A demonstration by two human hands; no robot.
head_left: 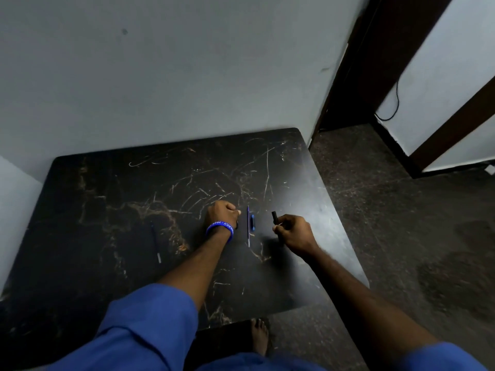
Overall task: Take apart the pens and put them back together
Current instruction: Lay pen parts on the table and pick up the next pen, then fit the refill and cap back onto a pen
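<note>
My left hand [222,213], with a blue wristband, is closed in a fist on the dark marbled table [112,210]; what it holds is hidden. Just right of it lie a thin blue refill [248,227] and a short blue pen part [252,223], side by side. My right hand [293,234] grips a black pen barrel [274,217] whose end sticks up out of the fingers. Another dark pen [155,243] lies alone on the table to the left.
The table stands against a grey wall [187,76]. Its right edge drops to a speckled floor [401,223]. A dark door frame [348,76] stands at the back right. My bare foot [260,336] shows below the table's front edge.
</note>
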